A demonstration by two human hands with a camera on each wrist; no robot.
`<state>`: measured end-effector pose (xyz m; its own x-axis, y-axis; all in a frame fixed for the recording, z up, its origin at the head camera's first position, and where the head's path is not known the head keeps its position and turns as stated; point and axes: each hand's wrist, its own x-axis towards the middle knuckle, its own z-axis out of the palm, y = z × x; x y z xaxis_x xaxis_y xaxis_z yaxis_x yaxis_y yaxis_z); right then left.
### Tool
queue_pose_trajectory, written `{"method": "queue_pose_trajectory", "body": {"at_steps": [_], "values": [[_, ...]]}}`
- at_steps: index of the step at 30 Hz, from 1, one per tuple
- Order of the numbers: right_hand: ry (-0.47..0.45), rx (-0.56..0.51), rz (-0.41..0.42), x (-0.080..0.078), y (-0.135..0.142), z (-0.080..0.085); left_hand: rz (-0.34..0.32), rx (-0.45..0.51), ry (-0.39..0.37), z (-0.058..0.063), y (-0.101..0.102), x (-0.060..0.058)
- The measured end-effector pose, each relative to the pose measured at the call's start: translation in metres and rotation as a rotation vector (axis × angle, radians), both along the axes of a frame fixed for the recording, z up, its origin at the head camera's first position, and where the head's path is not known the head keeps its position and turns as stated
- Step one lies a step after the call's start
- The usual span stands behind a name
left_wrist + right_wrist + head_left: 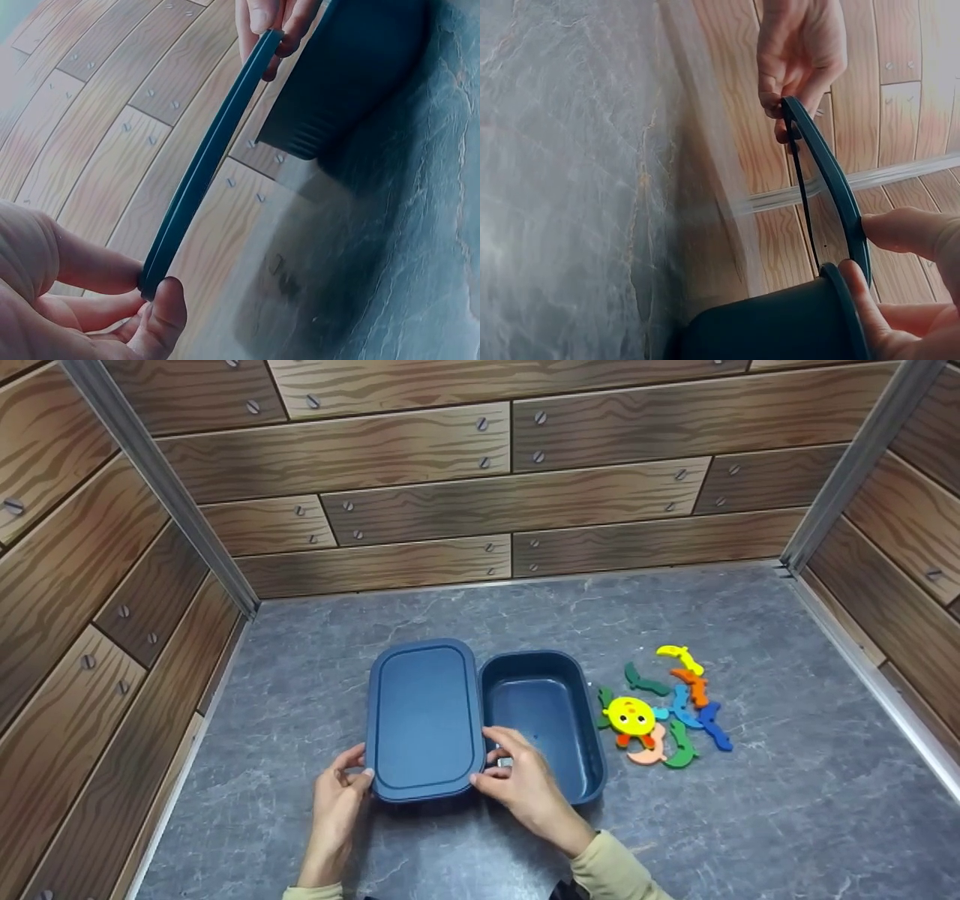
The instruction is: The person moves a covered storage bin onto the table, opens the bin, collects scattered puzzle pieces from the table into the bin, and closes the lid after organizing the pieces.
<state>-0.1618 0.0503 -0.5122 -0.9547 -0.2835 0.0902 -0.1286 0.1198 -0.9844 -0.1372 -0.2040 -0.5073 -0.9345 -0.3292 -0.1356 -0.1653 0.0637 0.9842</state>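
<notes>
A dark blue rectangular lid point(427, 720) with rounded corners is held between both hands, clear of the tabletop. My left hand point(337, 802) pinches its near left edge, thumb on one face and fingers on the other, as the left wrist view shows. With thumb and fingers, my right hand point(525, 787) grips the near right edge. Directly to the right stands the matching deep box point(589, 712), upright and uncovered, its inside bare. The right hand and wrist overlap the box in the head view. Seen edge-on in the left wrist view, the lid point(206, 165) slants between the hands.
Right of the box lie several colourful wavy pieces, among them a blue one point(716, 727) and an orange one point(697, 690), around a yellow round face piece point(631, 715). Wood-patterned walls point(420, 465) enclose the grey marbled tabletop point(787, 780) at the back and sides.
</notes>
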Motion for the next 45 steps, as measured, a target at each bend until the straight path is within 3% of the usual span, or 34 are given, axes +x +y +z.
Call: {"method": "queue_pose_trajectory", "body": {"at_steps": [10,20,30,36,45], "values": [[0.157,0.127,-0.01,0.006,-0.011,0.0,0.026,0.029,-0.022,-0.003,-0.008,0.002],[0.161,0.251,0.066,0.013,-0.014,0.004,0.032,0.034,-0.025,-0.01,-0.016,0.003],[0.254,0.515,0.125,0.027,-0.026,0.007,0.026,0.037,-0.024,-0.018,-0.022,0.002],[0.239,0.581,0.155,0.036,-0.033,0.004,0.013,0.02,-0.034,-0.024,-0.027,0.0],[0.113,0.539,0.247,0.035,-0.039,0.0,-0.023,-0.025,-0.054,-0.03,-0.036,0.0]]}}
